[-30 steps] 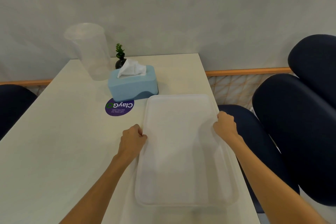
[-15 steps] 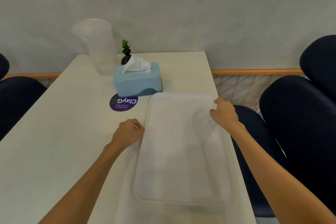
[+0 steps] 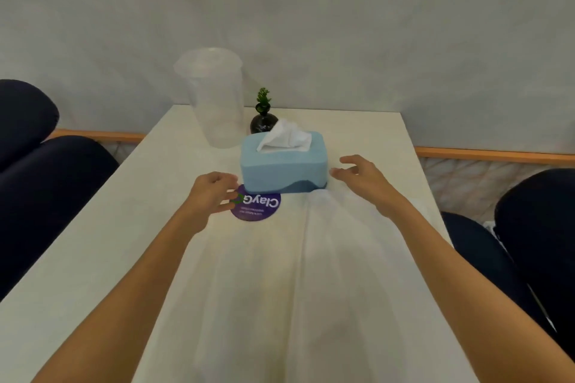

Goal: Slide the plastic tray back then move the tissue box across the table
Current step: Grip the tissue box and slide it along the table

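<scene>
Flanking blue tissue box (image 3: 283, 165), white tissue protruding: left hand (image 3: 209, 193), right hand (image 3: 362, 176), fingers spread.

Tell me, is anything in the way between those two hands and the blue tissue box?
Nothing visible. The left hand and right hand flank the tissue box with bare table between. The cup and little plant stand behind it.

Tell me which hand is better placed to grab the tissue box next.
Probably the right hand: it is open, level with the tissue box side. The left hand is curled lower, over the purple sticker. Neither touches the box yet.
</scene>
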`<action>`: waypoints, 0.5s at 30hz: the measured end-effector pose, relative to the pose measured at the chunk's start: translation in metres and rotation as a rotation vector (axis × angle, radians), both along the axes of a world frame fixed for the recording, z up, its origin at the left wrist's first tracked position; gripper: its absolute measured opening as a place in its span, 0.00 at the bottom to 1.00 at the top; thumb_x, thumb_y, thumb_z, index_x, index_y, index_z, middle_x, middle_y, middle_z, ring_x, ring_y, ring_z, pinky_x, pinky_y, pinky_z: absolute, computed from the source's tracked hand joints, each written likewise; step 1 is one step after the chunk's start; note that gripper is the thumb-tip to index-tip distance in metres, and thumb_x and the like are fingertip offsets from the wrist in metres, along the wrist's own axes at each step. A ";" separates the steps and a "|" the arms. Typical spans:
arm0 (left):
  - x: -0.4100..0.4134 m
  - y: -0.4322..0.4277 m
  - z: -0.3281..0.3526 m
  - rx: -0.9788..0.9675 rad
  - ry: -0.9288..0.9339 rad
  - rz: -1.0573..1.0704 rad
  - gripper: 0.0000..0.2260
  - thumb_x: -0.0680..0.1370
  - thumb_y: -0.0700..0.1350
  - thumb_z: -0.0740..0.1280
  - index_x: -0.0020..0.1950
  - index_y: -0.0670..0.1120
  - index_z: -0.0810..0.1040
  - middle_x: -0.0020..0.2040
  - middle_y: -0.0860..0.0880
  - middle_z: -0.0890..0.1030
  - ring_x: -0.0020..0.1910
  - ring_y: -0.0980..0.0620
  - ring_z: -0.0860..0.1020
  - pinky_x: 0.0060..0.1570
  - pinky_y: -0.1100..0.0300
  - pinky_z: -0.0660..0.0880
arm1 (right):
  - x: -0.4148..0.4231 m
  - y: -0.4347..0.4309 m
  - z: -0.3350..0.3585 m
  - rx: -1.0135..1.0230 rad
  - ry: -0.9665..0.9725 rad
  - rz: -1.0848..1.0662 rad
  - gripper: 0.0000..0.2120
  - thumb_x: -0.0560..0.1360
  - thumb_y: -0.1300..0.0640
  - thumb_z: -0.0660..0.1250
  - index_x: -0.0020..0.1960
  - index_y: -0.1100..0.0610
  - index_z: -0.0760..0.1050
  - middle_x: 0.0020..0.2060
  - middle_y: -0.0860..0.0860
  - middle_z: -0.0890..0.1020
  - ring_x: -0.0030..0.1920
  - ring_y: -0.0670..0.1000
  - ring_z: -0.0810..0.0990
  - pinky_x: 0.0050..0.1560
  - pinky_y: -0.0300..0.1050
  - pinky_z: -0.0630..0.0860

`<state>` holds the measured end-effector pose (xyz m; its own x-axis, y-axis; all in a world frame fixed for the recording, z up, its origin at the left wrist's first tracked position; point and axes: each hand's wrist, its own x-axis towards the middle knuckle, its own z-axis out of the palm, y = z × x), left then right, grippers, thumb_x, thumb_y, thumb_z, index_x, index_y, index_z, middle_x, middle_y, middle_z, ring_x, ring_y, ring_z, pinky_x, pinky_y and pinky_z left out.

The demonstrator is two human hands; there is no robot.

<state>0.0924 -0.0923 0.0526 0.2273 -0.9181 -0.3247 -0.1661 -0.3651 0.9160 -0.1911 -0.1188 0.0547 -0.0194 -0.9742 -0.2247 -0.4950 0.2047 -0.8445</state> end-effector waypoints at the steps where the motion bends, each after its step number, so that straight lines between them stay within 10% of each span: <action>1: 0.005 -0.013 0.001 -0.002 0.057 0.007 0.11 0.79 0.41 0.63 0.59 0.39 0.75 0.58 0.40 0.78 0.53 0.45 0.78 0.49 0.53 0.76 | 0.008 -0.009 -0.001 0.027 -0.036 0.003 0.28 0.74 0.42 0.65 0.69 0.52 0.66 0.58 0.51 0.74 0.56 0.52 0.74 0.55 0.45 0.69; 7: 0.034 -0.086 -0.024 0.124 0.140 -0.073 0.21 0.80 0.50 0.61 0.69 0.41 0.68 0.62 0.44 0.74 0.61 0.45 0.74 0.60 0.51 0.73 | 0.048 -0.064 -0.029 0.087 -0.191 -0.168 0.30 0.74 0.35 0.59 0.67 0.55 0.70 0.63 0.53 0.76 0.60 0.56 0.76 0.58 0.50 0.73; 15: 0.043 -0.122 -0.051 0.233 0.187 -0.195 0.23 0.79 0.57 0.57 0.65 0.41 0.72 0.58 0.45 0.78 0.54 0.48 0.76 0.47 0.56 0.75 | 0.070 -0.079 -0.043 0.153 -0.291 -0.353 0.30 0.74 0.38 0.62 0.67 0.58 0.70 0.58 0.56 0.79 0.52 0.56 0.79 0.42 0.47 0.77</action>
<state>0.1353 -0.2139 0.0019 -0.0278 -0.8348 -0.5498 -0.0905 -0.5456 0.8331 -0.1214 -0.1983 0.0114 -0.2583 -0.8749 -0.4097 -0.1207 0.4500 -0.8848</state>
